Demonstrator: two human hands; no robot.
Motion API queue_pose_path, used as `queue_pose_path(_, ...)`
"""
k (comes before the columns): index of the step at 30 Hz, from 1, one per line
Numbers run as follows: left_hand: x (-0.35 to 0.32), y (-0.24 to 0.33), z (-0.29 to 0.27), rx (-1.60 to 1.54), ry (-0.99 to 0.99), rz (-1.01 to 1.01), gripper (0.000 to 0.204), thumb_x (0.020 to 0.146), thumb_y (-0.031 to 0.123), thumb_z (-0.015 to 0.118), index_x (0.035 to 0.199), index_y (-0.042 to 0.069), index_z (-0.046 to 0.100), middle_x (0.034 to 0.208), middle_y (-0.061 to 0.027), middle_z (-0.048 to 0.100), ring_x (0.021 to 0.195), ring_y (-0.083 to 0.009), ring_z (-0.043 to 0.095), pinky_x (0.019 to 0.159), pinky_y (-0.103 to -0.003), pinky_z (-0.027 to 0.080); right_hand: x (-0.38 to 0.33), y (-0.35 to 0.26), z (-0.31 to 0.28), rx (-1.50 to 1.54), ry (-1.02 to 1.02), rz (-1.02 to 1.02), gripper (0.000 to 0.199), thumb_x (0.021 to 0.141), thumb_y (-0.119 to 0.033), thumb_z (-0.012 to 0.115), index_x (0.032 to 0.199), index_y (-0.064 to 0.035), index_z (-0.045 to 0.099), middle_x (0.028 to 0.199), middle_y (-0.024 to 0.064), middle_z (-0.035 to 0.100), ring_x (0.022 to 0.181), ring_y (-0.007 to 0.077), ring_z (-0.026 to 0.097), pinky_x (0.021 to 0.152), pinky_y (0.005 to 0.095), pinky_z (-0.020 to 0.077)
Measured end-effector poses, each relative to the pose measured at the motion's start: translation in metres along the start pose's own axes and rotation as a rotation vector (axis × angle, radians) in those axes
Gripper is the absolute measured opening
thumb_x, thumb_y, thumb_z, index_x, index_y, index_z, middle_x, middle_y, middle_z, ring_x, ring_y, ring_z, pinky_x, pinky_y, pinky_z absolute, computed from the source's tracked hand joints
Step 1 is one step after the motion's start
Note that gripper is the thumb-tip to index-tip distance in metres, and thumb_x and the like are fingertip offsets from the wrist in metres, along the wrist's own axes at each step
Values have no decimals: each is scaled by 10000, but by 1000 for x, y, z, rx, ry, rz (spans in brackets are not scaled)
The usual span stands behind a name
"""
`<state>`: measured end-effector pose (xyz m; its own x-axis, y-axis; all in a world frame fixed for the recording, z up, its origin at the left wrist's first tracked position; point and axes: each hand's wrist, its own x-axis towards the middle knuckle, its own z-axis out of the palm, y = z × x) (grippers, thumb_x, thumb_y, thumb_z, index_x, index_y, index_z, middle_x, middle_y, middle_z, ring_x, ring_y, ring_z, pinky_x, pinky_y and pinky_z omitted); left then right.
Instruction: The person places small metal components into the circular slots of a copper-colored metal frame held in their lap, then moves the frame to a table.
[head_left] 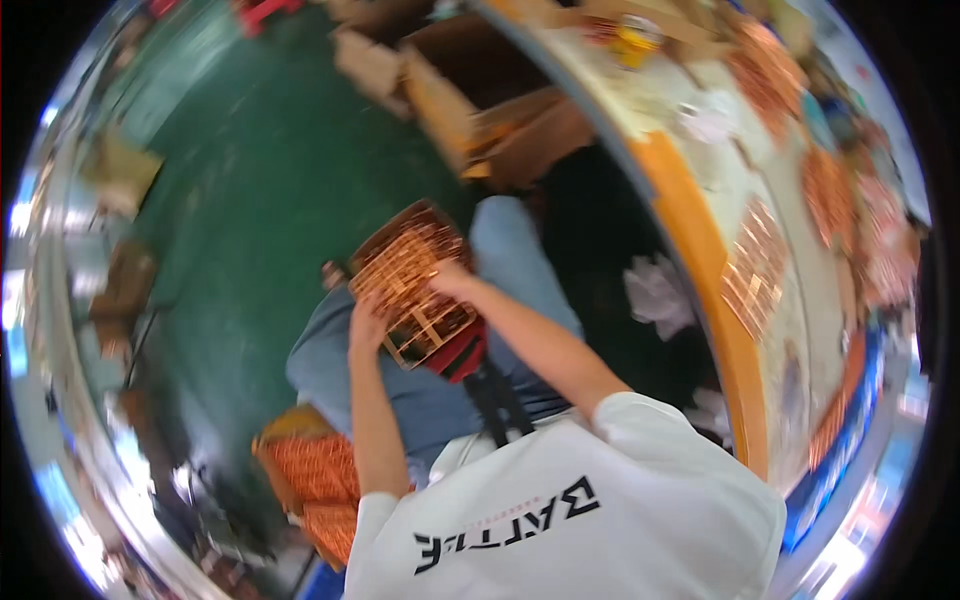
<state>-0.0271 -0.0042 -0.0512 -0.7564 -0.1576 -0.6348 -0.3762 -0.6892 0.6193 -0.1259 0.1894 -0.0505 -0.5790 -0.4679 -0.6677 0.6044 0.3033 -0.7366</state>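
A cardboard box rests on my lap, filled with copper-coloured metal lattice pieces. Over its near part lies a copper-coloured lattice sheet, made of thin bars with gaps between. My left hand grips the left edge of this sheet. On its right side, my right hand has its fingers closed on the sheet; the fingertips are blurred, so their exact hold is hard to see. More lattice shows below my hands, near a red piece on my lap.
A worktable with an orange edge curves along my right, bearing another copper-coloured lattice sheet. White plastic lies beneath it. Open cardboard boxes stand ahead on the green floor. Orange-copper pieces sit at my left.
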Motion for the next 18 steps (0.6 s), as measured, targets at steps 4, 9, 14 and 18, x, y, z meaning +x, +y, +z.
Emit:
queue_pose_path(4, -6, 9, 8, -6, 111, 30, 274, 867, 125, 598, 1123, 67, 521, 1039, -49, 564, 924, -168, 569, 803, -359, 520, 11, 6, -4, 160, -54, 67, 149, 760, 42, 519, 896, 50, 581, 842, 117, 581, 727, 207, 602, 595, 317, 551)
queue_pose_path(9, -16, 9, -2, 27, 39, 78, 278, 871, 100, 580, 1132, 55, 496, 1033, -88, 556, 950, -196, 574, 812, -386, 539, -7, -17, 11, 322, -172, 42, 118, 810, -35, 546, 913, -6, 597, 758, 67, 568, 646, 147, 566, 537, 270, 489)
queue_pose_path(14, -14, 16, 7, -37, 28, 79, 238, 879, 80, 558, 1104, 42, 490, 1015, -104, 572, 949, -227, 599, 794, -365, 550, -3, -14, 3, 50, -178, -58, 120, 835, -65, 558, 944, -42, 601, 729, 34, 560, 540, 91, 476, 451, 247, 378)
queue_pose_path(18, -13, 17, -1, 30, 49, 90, 225, 876, 76, 561, 1084, 23, 496, 994, -93, 583, 911, -227, 623, 713, -314, 569, -6, -24, 8, -184, -153, -115, 184, 834, -107, 565, 999, -28, 584, 748, 38, 573, 601, 108, 530, 526, 253, 436)
